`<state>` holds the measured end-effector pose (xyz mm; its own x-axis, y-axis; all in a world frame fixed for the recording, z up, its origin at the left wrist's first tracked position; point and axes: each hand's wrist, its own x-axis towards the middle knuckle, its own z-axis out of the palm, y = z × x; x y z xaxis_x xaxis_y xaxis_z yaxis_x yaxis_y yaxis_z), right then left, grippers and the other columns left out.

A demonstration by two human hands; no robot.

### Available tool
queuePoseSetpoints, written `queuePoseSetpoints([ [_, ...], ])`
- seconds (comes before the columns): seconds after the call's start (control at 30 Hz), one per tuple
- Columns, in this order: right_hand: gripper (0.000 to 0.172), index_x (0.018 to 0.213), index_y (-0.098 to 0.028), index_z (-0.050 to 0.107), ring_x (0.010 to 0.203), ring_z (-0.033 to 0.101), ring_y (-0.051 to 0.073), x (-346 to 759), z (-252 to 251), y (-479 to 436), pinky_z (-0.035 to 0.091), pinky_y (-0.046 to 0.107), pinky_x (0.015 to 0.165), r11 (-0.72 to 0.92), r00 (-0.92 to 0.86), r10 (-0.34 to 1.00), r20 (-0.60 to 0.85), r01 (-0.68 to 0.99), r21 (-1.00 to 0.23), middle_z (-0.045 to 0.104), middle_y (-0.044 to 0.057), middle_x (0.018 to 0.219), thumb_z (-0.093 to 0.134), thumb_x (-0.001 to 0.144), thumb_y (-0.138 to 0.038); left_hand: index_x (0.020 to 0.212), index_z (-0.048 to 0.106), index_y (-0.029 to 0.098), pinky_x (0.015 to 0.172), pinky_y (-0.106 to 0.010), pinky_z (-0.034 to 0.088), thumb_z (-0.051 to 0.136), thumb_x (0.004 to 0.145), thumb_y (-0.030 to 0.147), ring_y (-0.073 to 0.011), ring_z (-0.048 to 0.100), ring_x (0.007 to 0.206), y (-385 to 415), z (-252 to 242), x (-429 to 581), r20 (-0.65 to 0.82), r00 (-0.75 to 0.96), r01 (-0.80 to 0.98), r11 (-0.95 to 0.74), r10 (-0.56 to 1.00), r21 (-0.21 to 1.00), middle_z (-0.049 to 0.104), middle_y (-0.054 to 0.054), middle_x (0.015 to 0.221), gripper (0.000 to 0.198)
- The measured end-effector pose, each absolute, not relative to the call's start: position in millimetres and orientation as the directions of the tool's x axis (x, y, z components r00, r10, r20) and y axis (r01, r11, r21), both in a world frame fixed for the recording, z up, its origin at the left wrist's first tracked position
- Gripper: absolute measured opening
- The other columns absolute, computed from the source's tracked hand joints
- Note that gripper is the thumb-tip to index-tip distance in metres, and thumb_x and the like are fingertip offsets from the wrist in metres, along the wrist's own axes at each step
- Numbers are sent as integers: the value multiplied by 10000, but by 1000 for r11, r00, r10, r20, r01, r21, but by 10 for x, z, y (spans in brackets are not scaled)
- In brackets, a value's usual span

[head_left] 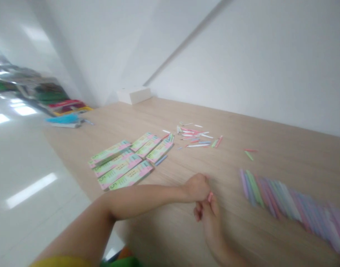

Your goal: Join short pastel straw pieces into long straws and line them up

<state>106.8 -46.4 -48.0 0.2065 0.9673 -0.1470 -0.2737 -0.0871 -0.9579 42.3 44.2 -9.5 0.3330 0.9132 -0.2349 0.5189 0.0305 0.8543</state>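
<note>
My left hand (198, 188) is closed in a fist above the near part of the wooden table (228, 129). My right hand (210, 213) touches it from below, thumb and forefinger pinched on a small pink stick (210, 196). Only a short piece of the stick shows between the two hands. A touch of pink also appears at the far side of my left fist, which seems closed on the same stick. To the right lies a long row of pastel sticks (281, 200), side by side and blurred; their exact kind cannot be made out.
Flat green-and-pink boxes (131, 174) lie grouped at the left. Loose thin sticks (195, 135) are scattered behind my hands, with a red and a green stick (249, 155) farther right. A white box (134, 95) stands by the wall. Something blue (63, 119) sits at the left edge.
</note>
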Motion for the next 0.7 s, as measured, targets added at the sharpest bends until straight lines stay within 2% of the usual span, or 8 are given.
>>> queuePoseSetpoints([
  [0.1,413,747,-232,361,405,364,66,1129,-396,-413,272,190,369,-95,211,962,-174,-339,-936,389,-87,545,536,809,-601,1060,517,100,750,-372,462,352,926,446,-296,653,873,421,-83,377,-114,261,672,-95,959,734,662,-202,893,406],
  [0.2,438,757,-232,366,420,394,73,1122,-398,-398,293,196,383,-189,161,954,-253,-331,-925,407,-81,557,545,785,-631,1111,461,119,698,-350,465,349,927,441,-279,667,774,330,-130,295,-49,311,774,-223,949,593,673,-150,805,387],
  [0.33,442,739,-233,355,412,330,60,1093,-465,-381,240,186,380,-210,144,952,-270,-332,-920,362,-96,542,589,769,-608,1116,435,152,683,-327,455,286,954,389,-257,664,731,273,-184,239,8,356,788,-306,934,534,662,-98,760,323],
  [0.43,429,713,-233,321,431,270,53,1179,-493,-313,218,181,388,-118,257,947,-193,-278,-953,301,-103,559,612,788,-540,1188,401,159,728,-332,450,253,970,379,-242,661,751,619,-108,176,118,326,780,-337,938,527,660,-82,792,342],
  [0.5,410,715,-239,308,440,263,62,1287,-504,-238,230,188,394,-66,326,937,-125,-188,-980,283,-102,568,588,809,-524,1242,387,142,757,-350,451,294,966,350,-259,658,811,1083,17,48,133,201,832,-241,970,500,664,-102,839,358],
  [0.57,371,726,-246,309,452,289,80,1408,-522,-146,261,204,410,-13,373,927,-35,-60,-998,289,-96,570,522,848,-525,1259,413,120,808,-348,449,368,938,254,-270,634,939,1607,157,-164,105,39,887,-83,994,454,649,-150,1014,350],
  [0.63,348,727,-249,317,479,319,98,1515,-547,-47,294,228,440,47,431,897,98,127,-991,316,-82,580,449,884,-531,1271,449,133,910,-335,418,387,918,176,-265,551,1125,2042,275,-424,191,-39,915,-42,981,401,545,-163,1261,361],
  [0.7,349,723,-246,337,532,359,110,1591,-570,55,329,248,489,125,453,855,254,296,-947,354,-62,615,461,876,-533,1254,485,126,986,-342,372,341,926,145,-278,437,1259,2332,385,-691,237,-81,915,-22,968,402,489,-163,1331,359],
])
